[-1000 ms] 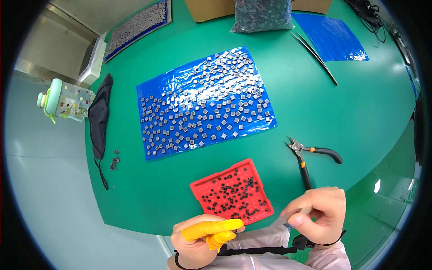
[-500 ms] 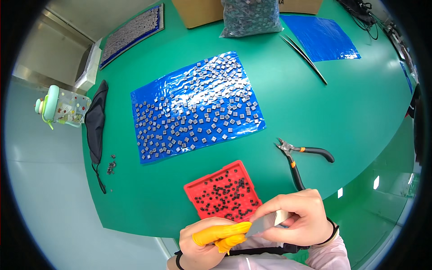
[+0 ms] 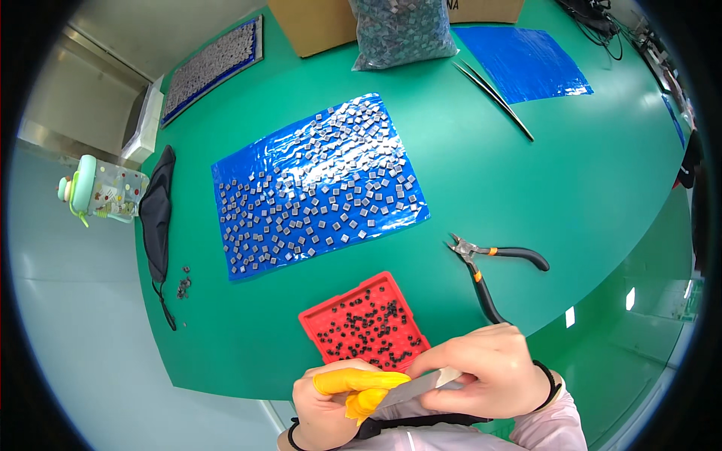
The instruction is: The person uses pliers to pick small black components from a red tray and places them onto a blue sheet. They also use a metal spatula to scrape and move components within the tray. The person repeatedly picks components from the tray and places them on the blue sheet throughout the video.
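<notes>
My right hand (image 3: 485, 372) grips a flat grey blade (image 3: 412, 389) with a pale, wrapped-looking end, fingers closed round it. The blade's tip reaches the yellow finger cots (image 3: 357, 382) on my left hand (image 3: 323, 406). Those covered fingers are pressed together in a pinch; whatever lies between them is too small or hidden to make out. Just beyond both hands is a red tray (image 3: 308, 319) holding many tiny black parts (image 3: 368, 323). Past the tray lies a blue film sheet (image 3: 233, 169) covered with small grey square pieces (image 3: 323, 195).
Black-handled cutting pliers (image 3: 481, 274) lie right of the tray. Tweezers (image 3: 496, 101) and another blue sheet (image 3: 526, 64) are at the far right. A filled plastic bag (image 3: 402, 34) stands before cardboard boxes (image 3: 316, 26). At left are a black mask (image 3: 156, 214), a bottle (image 3: 113, 188) and dark scraps (image 3: 183, 286).
The whole view has shifted slightly, with table things lying a little further left. My hands remain together over the blade, which appears angled somewhat flatter.
</notes>
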{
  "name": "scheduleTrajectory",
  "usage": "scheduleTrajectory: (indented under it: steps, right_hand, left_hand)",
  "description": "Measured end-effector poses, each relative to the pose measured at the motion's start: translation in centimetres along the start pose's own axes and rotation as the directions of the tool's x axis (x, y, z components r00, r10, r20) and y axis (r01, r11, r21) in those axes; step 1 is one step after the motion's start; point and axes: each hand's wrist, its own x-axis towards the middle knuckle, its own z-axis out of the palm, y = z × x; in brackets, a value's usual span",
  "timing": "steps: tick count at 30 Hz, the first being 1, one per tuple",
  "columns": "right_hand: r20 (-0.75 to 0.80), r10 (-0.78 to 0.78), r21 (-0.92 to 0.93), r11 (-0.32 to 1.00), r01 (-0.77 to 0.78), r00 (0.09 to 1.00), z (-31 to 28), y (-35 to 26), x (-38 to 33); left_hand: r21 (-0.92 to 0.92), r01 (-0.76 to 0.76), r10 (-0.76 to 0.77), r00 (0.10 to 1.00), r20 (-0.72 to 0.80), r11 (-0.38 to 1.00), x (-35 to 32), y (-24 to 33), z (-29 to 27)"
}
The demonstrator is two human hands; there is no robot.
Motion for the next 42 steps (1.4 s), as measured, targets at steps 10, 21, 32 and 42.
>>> scheduleTrajectory:
  steps: [10, 21, 32, 42]
  right_hand:
    - [-0.070, 0.111, 0.054, 0.993, -0.107, 0.991, -0.5, 0.0, -0.3]
    - [-0.296, 0.047, -0.180, 0.978, -0.104, 0.954, 0.4, 1.2, -1.0]
    - [-0.601, -0.030, -0.295, 0.937, -0.187, 0.799, -3.1, 4.1, -2.0]
    - [-0.720, -0.031, -0.568, 0.601, -0.563, 0.693, -5.8, 7.8, -3.0]
  left_hand:
    - [-0.217, 0.211, -0.232, 0.970, -0.075, 0.953, 0.7, 2.6, 0.8]
    - [0.342, 0.003, 0.075, 0.974, -0.215, 0.940, 0.2, 7.0, -5.2]
    - [0.758, 0.025, 0.207, 0.956, -0.209, 0.652, 0.1, 6.3, -4.4]
    - [0.937, -0.237, 0.310, 0.938, 0.153, 0.255, 1.4, 4.0, 0.0]
